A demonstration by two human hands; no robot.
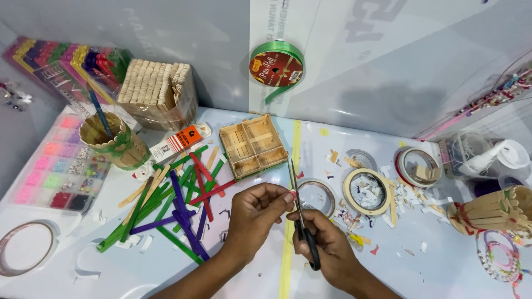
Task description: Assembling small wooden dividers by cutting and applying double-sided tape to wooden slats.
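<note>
So the left hand (256,213) is pinching a small red stick piece (289,195) at its fingertips, just below centre frame. The right hand (324,246) is wrapped around the black scissors (302,221), whose blades run almost straight up the frame and meet the red bit from its right side. The loose pile of coloured craft sticks (177,205) sits further left.

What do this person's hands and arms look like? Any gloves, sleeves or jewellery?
Both arms are bare as far as the picture shows: no sleeves or gloves. The left hand and right hand show no rings, and neither wrist carries a watch or bracelet. Fingernails look short and unpainted.
</note>
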